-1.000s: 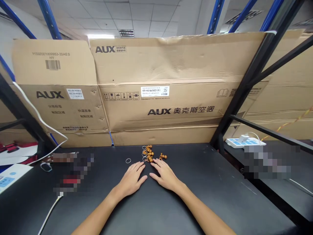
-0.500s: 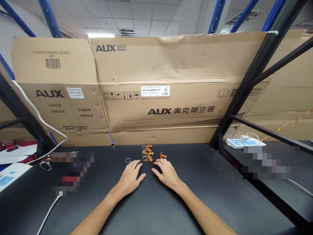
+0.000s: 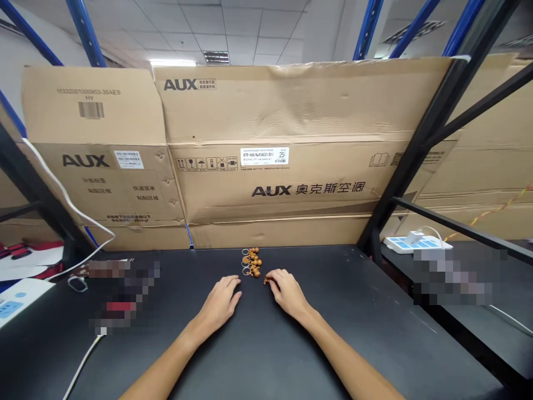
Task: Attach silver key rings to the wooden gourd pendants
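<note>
Several orange-brown beaded pieces with metal rings (image 3: 255,262) lie in a column on the black table (image 3: 258,344), with the rings toward the left. To the right of and just below this column, my right hand (image 3: 288,291) pinches a small orange-brown beaded piece (image 3: 266,281) between thumb and fingertips. My left hand (image 3: 220,303) rests on the table to the left of the column, its thumb apart from the fingers and nothing visible in it. The loose ring near the left fingertips is not visible now.
Cardboard panels (image 3: 266,116) stand along the table's back edge. At the left lie a white cable (image 3: 83,358), a blurred object and a white power strip (image 3: 20,300). Black frame posts (image 3: 410,161) rise at the right, with another power strip (image 3: 400,244) beyond.
My right hand has closed on the separate beaded piece, which is now lower and further left. My left hand has drawn slightly left and down, and the loose ring has gone from view.
</note>
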The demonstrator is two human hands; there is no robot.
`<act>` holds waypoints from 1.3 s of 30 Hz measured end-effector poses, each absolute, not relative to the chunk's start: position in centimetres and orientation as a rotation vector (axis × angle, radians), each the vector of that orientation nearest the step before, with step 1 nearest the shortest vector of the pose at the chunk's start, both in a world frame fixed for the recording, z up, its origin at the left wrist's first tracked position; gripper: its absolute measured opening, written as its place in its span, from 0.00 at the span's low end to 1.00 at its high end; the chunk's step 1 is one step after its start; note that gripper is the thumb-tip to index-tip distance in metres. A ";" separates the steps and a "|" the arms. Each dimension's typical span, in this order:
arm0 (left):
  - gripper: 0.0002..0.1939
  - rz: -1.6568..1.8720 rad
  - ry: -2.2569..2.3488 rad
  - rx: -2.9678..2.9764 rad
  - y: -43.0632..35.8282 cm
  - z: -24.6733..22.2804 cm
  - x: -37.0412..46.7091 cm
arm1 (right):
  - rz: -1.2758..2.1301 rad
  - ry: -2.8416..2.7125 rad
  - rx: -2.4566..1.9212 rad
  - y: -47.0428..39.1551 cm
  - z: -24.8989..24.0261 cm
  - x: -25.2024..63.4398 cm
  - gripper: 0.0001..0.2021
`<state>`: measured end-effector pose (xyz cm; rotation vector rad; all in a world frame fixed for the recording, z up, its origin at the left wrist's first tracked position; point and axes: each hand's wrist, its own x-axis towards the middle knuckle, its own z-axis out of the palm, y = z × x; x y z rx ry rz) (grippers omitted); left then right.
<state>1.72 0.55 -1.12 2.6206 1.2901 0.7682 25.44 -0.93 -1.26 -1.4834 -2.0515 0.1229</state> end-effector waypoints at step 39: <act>0.10 0.835 1.083 2.358 -0.6 -0.2 3.0 | 0.392 -2.066 -1.031 -2.4 -0.8 23.6 0.04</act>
